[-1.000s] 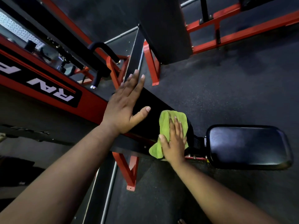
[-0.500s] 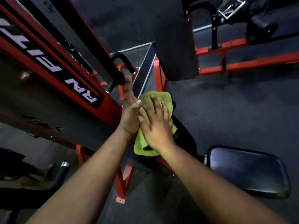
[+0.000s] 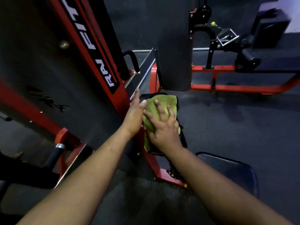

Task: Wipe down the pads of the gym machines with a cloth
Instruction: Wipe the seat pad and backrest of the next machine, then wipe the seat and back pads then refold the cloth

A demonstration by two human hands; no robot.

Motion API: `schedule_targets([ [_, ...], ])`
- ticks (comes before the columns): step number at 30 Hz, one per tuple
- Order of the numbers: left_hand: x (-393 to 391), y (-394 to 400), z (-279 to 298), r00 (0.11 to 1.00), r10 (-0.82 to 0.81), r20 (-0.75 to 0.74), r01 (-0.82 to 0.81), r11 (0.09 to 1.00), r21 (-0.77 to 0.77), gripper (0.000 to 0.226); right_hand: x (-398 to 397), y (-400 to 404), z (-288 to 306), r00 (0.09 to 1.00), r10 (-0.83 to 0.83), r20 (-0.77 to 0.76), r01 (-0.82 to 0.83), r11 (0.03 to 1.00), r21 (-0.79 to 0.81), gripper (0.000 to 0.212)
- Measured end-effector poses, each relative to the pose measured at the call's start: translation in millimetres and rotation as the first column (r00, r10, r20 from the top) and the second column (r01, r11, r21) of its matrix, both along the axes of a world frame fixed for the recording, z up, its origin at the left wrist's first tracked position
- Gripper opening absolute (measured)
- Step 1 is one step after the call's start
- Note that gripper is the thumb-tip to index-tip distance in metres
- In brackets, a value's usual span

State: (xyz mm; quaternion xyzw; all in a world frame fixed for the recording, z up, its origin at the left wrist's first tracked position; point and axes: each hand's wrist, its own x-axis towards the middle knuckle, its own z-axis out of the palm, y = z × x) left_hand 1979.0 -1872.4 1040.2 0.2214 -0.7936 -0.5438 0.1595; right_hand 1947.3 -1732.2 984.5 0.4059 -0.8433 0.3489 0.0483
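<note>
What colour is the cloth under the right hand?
Yellow-green; the cloth shows best in the head view, the only one.

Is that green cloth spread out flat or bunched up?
Mostly spread. The green cloth lies over the black pad under the right hand, whose splayed fingers press it down; its edges look rumpled.

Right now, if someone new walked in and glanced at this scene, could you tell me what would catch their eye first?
First, the bright green cloth at centre, pressed onto a black pad by the right hand with fingers spread. Beside it, the left hand lies flat against the pad's edge. On the left rises a red machine frame with white lettering, and a dark seat sits lower right.
</note>
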Motion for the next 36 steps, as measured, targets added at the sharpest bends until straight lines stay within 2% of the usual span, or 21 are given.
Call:
schedule_targets([
  [2,14.4,2.1,-9.3,0.996,0.024,0.080,-0.015,0.993,-0.116,0.097,9.9,6.6,-6.8,0.997,-0.003,-0.082,0.004,1.000,0.012,0.065],
  [4,28.5,6.3,-20.4,0.989,0.065,0.130,-0.037,0.978,-0.208,0.100,9.1,12.6,-5.7,0.999,0.019,-0.047,-0.020,1.000,-0.005,0.059],
  [6,44.4,21.7,-25.8,0.982,0.169,0.090,-0.157,0.980,-0.124,0.099,7.0,21.1,0.8,0.998,0.055,-0.013,-0.056,0.997,-0.048,0.054],
  [8,52.8,43.6,-29.1,0.944,0.328,0.025,-0.329,0.942,0.072,0.089,4.0,30.0,5.0,0.995,0.094,0.016,-0.092,0.990,-0.107,0.054],
  [10,57.7,68.3,-31.7,0.892,0.451,-0.028,-0.430,0.867,0.253,0.059,2.9,40.4,4.9,0.989,0.145,0.022,-0.140,0.979,-0.151,0.057],
  [12,61.9,90.0,-34.0,0.880,0.467,-0.089,-0.410,0.840,0.356,0.031,4.8,50.5,-0.9,0.982,0.187,-0.010,-0.186,0.971,-0.147,0.060],
  [14,67.6,113.4,-40.0,0.831,0.541,-0.132,-0.454,0.795,0.403,0.027,4.1,65.7,-11.6,0.958,0.287,-0.017,-0.287,0.951,-0.117,0.064],
  [18,84.4,167.2,-47.4,0.649,0.745,-0.155,-0.625,0.638,0.450,0.032,-11.0,101.2,-25.8,0.872,0.480,0.095,-0.475,0.877,-0.076,0.076],
  [20,94.0,200.1,-44.4,0.621,0.770,-0.150,-0.669,0.619,0.411,0.034,-18.7,116.1,-28.2,0.819,0.546,0.178,-0.538,0.838,-0.095,0.080],
  [22,105.7,226.1,-41.0,0.632,0.762,-0.140,-0.694,0.637,0.335,0.024,-22.6,119.5,-35.6,0.762,0.593,0.258,-0.583,0.803,-0.124,0.083],
  [24,124.9,253.6,-38.4,0.610,0.782,-0.129,-0.735,0.620,0.274,0.018,-17.3,121.1,-39.4,0.664,0.639,0.388,-0.643,0.753,-0.140,0.091],
  [25,140.6,268.7,-37.8,0.586,0.799,-0.133,-0.752,0.598,0.276,0.019,-6.7,124.6,-38.6,0.578,0.638,0.509,-0.665,0.729,-0.159,0.097],
  [27,163.5,288.8,-35.6,0.541,0.830,-0.139,-0.783,0.557,0.278,0.024,9.0,129.6,-38.2,0.344,0.579,0.739,-0.680,0.696,-0.229,0.100],
  [29,195.6,315.3,-34.2,0.455,0.878,-0.149,-0.813,0.478,0.332,0.018,37.6,142.7,-39.9,0.087,0.508,0.857,-0.720,0.626,-0.298,0.083],
  [31,226.2,338.1,-31.9,0.357,0.919,-0.167,-0.823,0.394,0.408,0.013,72.3,154.6,-40.9,-0.091,0.467,0.879,-0.736,0.564,-0.375,0.066],
  [34,274.4,372.2,-38.3,0.213,0.964,-0.161,-0.848,0.264,0.460,0.015,129.2,173.9,-37.8,-0.309,0.390,0.867,-0.702,0.522,-0.485,0.041],
  [36,316.1,402.8,-41.8,0.104,0.982,-0.156,-0.872,0.166,0.461,0.018,175.2,190.1,-34.6,-0.367,0.338,0.867,-0.728,0.476,-0.494,0.041],
])
